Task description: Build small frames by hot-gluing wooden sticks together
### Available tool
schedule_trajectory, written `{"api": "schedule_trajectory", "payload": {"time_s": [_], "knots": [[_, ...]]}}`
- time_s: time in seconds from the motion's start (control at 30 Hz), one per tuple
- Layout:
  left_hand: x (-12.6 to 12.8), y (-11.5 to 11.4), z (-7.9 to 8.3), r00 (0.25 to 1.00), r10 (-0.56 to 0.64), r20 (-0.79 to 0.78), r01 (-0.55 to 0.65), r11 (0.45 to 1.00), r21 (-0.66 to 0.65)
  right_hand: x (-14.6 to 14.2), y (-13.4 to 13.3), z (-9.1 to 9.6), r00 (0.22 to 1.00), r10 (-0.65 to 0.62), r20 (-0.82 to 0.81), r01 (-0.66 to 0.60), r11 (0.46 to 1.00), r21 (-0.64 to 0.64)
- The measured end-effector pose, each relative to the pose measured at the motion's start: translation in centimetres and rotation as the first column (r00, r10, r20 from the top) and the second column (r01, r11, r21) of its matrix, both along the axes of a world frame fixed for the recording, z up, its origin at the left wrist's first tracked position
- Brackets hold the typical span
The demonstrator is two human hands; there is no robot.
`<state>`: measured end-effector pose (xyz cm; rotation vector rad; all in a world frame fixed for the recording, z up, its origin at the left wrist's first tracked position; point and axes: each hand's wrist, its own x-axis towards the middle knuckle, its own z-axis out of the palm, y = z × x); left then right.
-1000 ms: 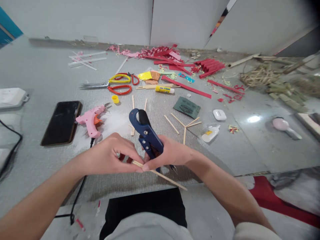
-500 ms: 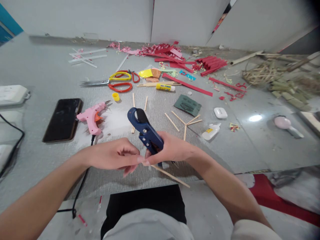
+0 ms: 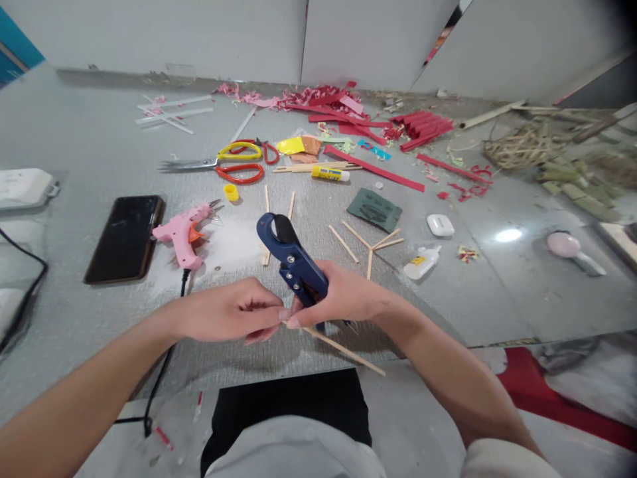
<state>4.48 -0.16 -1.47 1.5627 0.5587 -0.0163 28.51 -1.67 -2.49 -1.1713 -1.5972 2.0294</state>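
My right hand (image 3: 341,295) is wrapped round a dark blue pipe cutter (image 3: 293,255), its rounded jaw pointing up and left. Its thumb also presses near the end of a thin wooden stick (image 3: 348,352), which slants down to the right past the table edge. My left hand (image 3: 236,312) pinches that stick's upper end, thumb and fingertips meeting the right thumb; the exact end is hidden. Beyond the cutter lie thin stick pieces (image 3: 291,206). Right of it are a loose stick (image 3: 343,243) and a Y-shaped group of sticks (image 3: 369,248).
A pink glue gun (image 3: 182,232) and a phone (image 3: 124,239) lie left, the gun's cord trailing over the edge. Behind are scissors (image 3: 239,159), a glue stick (image 3: 329,173) and red paper strips (image 3: 373,169). A green packet (image 3: 374,209) and white glue bottle (image 3: 422,263) sit right.
The held stick has shifted slightly to the right, its free end now lower and further right. My left fingers have curled in closer. The cutter has barely moved.
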Motion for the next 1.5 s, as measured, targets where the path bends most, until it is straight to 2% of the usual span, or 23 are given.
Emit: {"api": "schedule_trajectory", "payload": {"time_s": [0.3, 0.4, 0.5, 0.57, 0.63, 0.7, 0.77, 0.83, 0.87, 0.93, 1.0, 1.1, 1.17, 1.23, 1.33, 1.43, 1.5], "knots": [[-0.1, 0.1, 0.0, 1.000, 0.030, 0.008, -0.030, 1.000, -0.008, 0.1, 0.1, 0.1, 1.000, 0.003, -0.007, -0.003, 0.999, 0.035], [-0.3, 0.0, 0.1, 0.999, 0.029, 0.031, -0.029, 1.000, -0.005, 0.2, 0.3, 0.4, 0.997, -0.071, -0.016, 0.071, 0.996, 0.045], [-0.5, 0.0, 0.6, 0.997, 0.043, 0.059, -0.043, 0.999, 0.001, 0.2, 0.5, 0.4, 0.973, -0.223, -0.055, 0.226, 0.973, 0.054], [-0.8, 0.0, 1.0, 0.993, 0.058, 0.106, -0.061, 0.998, 0.024, 0.1, 0.7, 0.3, 0.931, -0.359, -0.059, 0.364, 0.923, 0.127], [-1.3, -0.2, 1.3, 0.983, 0.086, 0.163, -0.092, 0.995, 0.032, 0.0, 0.8, 0.1, 0.870, -0.491, -0.042, 0.484, 0.834, 0.267], [-1.8, -0.4, 1.4, 0.961, 0.148, 0.232, -0.149, 0.989, -0.014, -0.2, 0.9, -0.3, 0.814, -0.578, -0.057, 0.544, 0.725, 0.422], [-2.3, -0.6, 1.3, 0.906, 0.252, 0.342, -0.225, 0.967, -0.117, -0.4, 0.8, -0.7, 0.793, -0.601, -0.099, 0.543, 0.624, 0.562], [-2.6, -0.6, 1.3, 0.807, 0.347, 0.478, -0.270, 0.936, -0.225, -0.4, 0.7, -1.2, 0.807, -0.584, -0.087, 0.479, 0.561, 0.675], [-2.6, -0.6, 1.3, 0.726, 0.375, 0.577, -0.244, 0.924, -0.294, -0.3, 0.6, -1.5, 0.819, -0.572, -0.047, 0.426, 0.551, 0.717], [-2.6, -0.4, 1.6, 0.614, 0.451, 0.648, -0.193, 0.881, -0.431, -0.1, 0.6, -2.1, 0.819, -0.574, 0.006, 0.334, 0.484, 0.809], [-2.4, -0.2, 1.9, 0.563, 0.522, 0.641, -0.174, 0.833, -0.526, 0.0, 0.5, -2.5, 0.836, -0.547, 0.042, 0.198, 0.372, 0.907], [-1.8, -0.3, 1.9, 0.549, 0.616, 0.565, -0.264, 0.769, -0.582, -0.2, 0.2, -2.7, 0.858, -0.508, 0.075, 0.068, 0.257, 0.964], [-1.2, -0.6, 1.6, 0.555, 0.637, 0.534, -0.333, 0.759, -0.559, -0.5, 0.0, -2.7, 0.853, -0.516, 0.074, 0.054, 0.229, 0.972], [-0.7, -0.9, 1.1, 0.563, 0.622, 0.544, -0.370, 0.778, -0.507, -0.7, -0.2, -2.8, 0.834, -0.547, 0.072, 0.062, 0.224, 0.973], [-0.2, -1.2, 0.6, 0.554, 0.601, 0.576, -0.403, 0.799, -0.446, -0.8, -0.3, -2.8, 0.807, -0.585, 0.076, 0.079, 0.235, 0.969], [-0.1, -1.3, 0.4, 0.539, 0.603, 0.588, -0.431, 0.797, -0.422, -0.9, -0.4, -2.7, 0.799, -0.596, 0.079, 0.095, 0.255, 0.962], [-0.1, -1.3, 0.2, 0.543, 0.594, 0.593, -0.454, 0.802, -0.389, -1.0, -0.4, -2.6, 0.794, -0.604, 0.074, 0.099, 0.248, 0.964]]}}
